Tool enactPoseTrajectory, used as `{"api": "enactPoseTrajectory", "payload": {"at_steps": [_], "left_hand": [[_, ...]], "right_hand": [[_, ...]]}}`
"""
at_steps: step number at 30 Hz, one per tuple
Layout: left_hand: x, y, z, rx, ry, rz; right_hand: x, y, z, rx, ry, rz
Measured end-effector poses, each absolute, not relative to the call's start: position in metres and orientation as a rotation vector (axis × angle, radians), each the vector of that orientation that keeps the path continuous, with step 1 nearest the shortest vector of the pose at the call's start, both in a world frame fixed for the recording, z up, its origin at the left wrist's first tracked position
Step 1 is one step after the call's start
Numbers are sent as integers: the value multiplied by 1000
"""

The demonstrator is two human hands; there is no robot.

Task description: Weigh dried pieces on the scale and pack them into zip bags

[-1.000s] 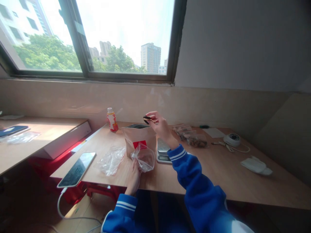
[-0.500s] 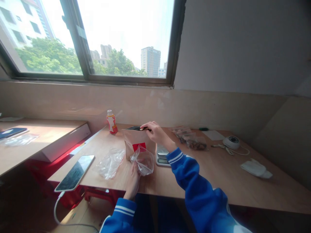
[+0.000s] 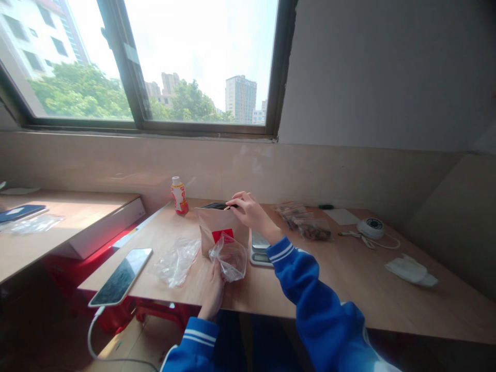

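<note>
My left hand (image 3: 214, 289) grips a clear plastic bag (image 3: 232, 261) by its side, in front of a kraft paper bag (image 3: 205, 219). The paper bag stands upright with a red label (image 3: 222, 235) and a dark inner rim. At its mouth is my right hand (image 3: 248, 212), fingers pinched together; a small light-brown bit shows at the fingertips, too small to name. A silver kitchen scale (image 3: 260, 253) sits just right of the paper bag, partly behind my right wrist. Left of the bags lies another crumpled clear plastic bag (image 3: 176, 261).
A phone (image 3: 122, 276) on a charging cable lies at the left table edge. A red-labelled bottle (image 3: 179, 196) stands at the back. Several filled clear bags (image 3: 313, 229), a white dome camera (image 3: 370, 228) and a white crumpled packet (image 3: 411, 270) lie to the right.
My right hand has shifted very slightly at the paper bag's mouth, with its fingers a little higher. My left hand keeps its hold on the plastic bag.
</note>
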State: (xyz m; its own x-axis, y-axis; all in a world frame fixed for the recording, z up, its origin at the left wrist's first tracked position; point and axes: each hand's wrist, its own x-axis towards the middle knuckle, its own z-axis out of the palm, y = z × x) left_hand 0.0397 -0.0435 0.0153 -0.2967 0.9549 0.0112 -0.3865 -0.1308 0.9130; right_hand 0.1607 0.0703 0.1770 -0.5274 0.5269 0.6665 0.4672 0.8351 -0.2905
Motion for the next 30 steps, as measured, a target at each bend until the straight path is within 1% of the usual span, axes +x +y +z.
{"api": "enactPoseTrajectory", "payload": {"at_steps": [4, 8, 11, 16, 19, 21, 25, 27, 30], "left_hand": [[39, -42, 12, 777, 1050, 1643], [40, -38, 7, 778, 1030, 1646], [39, -36, 2, 737, 1036, 1668], [33, -34, -12, 733, 1163, 1726], [34, -36, -13, 731, 1107, 1681], [39, -40, -9, 735, 1004, 1665], [50, -45, 7, 665, 899, 1668], [51, -44, 17, 603, 928, 1654], [45, -39, 28, 606, 1037, 1682]], "right_hand": [[162, 67, 172, -761, -2275, 48], [167, 45, 165, -736, -2062, 131], [174, 17, 143, -791, -1909, 357], [183, -17, 73, -1026, -1827, 931], [183, -23, 38, -996, -1613, 1202], [182, -25, 26, -979, -1480, 1312], [183, -31, 16, -999, -1388, 1401], [184, -36, 13, -1010, -1381, 1423], [185, -45, 9, -995, -1406, 1368]]}}
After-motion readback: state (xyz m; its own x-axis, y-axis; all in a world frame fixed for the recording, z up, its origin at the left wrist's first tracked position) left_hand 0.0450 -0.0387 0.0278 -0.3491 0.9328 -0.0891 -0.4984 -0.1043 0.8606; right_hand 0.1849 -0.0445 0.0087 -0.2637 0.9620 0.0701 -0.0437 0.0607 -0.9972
